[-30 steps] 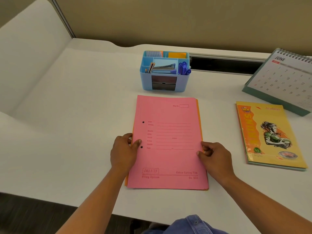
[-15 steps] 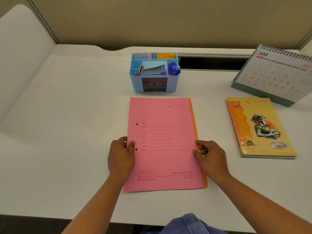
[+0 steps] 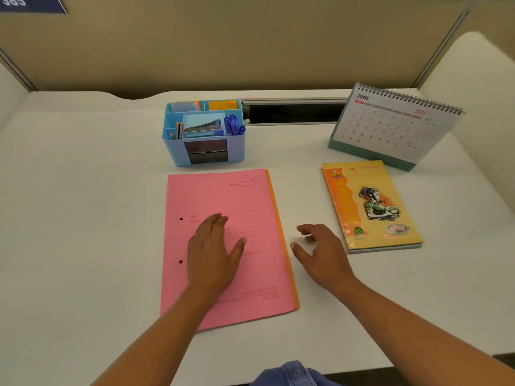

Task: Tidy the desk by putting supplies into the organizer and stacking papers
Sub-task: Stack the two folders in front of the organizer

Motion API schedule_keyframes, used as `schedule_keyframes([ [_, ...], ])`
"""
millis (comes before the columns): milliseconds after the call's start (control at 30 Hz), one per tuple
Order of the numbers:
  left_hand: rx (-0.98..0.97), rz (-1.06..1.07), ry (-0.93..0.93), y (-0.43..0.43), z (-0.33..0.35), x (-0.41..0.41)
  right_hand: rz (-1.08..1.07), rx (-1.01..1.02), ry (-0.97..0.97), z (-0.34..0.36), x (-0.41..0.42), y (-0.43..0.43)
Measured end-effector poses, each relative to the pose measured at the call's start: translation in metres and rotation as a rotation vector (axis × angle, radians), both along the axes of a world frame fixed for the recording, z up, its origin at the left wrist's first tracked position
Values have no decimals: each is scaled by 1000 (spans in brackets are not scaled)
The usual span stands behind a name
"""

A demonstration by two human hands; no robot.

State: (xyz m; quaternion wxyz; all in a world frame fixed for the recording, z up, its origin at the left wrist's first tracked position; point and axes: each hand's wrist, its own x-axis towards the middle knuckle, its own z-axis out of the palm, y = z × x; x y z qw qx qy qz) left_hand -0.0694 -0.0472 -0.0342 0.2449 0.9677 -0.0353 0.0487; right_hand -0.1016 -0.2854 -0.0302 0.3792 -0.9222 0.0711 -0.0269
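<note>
Head view. The left forearm enters from the lower edge and runs up over the near end of the pink folder. The left hand lies palm down on the folder's middle, fingers straight and together, pointing away, thumb spread to the right. Its grip is fully open: it presses flat on the cover and clasps nothing.

The right forearm enters from the lower right corner. The right hand is palm down over bare worktop, between the folder's right edge and the notebook, apart from both. Its fingers are loosely curled, thumb pointing left; the grip is slack and holds nothing. Contact with the worktop cannot be determined.

The pink folder lies flat at centre, just in front of the organizer. An orange folder lies under it, showing as a strip along the right side.

The organizer stands upright and contains pens at right, a stapler in the middle and pencils at left. The notebook lies flat to the right, in front of a standing calendar.
</note>
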Motion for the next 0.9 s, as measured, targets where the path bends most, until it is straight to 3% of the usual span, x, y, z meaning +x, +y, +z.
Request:
schedule_keyframes([
  [167, 97, -84, 91, -37, -12, 4, 12, -243, -98, 2, 4, -64],
  [300, 173, -123, 126, -48, -25, 0, -3, -464, -4, -6, 13, -94],
  [467, 220, -110, 114, -48, -32, -5, 6, -498, 94, -20, 19, -110],
  [900, 252, -89, 118, -49, -34, -5, -24, -562, 26, -36, 16, -111],
])
